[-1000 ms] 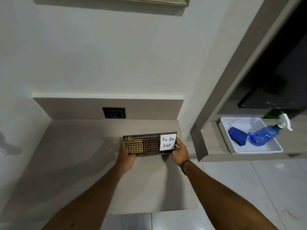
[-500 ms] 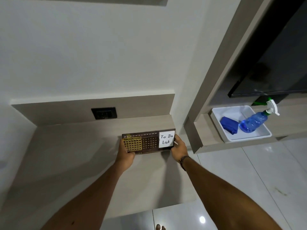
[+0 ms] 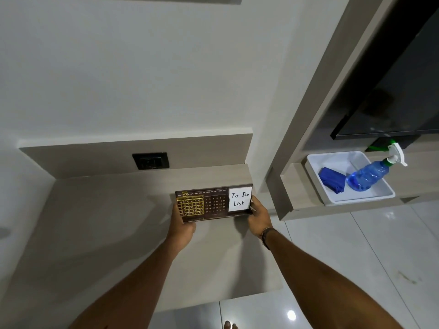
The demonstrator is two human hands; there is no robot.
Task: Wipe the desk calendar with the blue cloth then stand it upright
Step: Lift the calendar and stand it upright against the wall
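Your left hand (image 3: 181,227) grips the desk calendar's (image 3: 213,202) left end and your right hand (image 3: 257,216) clasps its right end, by the "To Do List" note (image 3: 240,199). It stands upright between them on the desk (image 3: 107,222). The blue cloth (image 3: 332,179) lies well off your right hand, in the white tray (image 3: 363,198) beside the spray bottle (image 3: 370,173).

The desk calendar (image 3: 213,203) is dark brown with a gold grid and a white note lettered in black. Over at three o'clock, a white tray (image 3: 363,198) holds a deep blue cloth (image 3: 332,179) and a translucent blue spray bottle (image 3: 367,177), white-nozzled.
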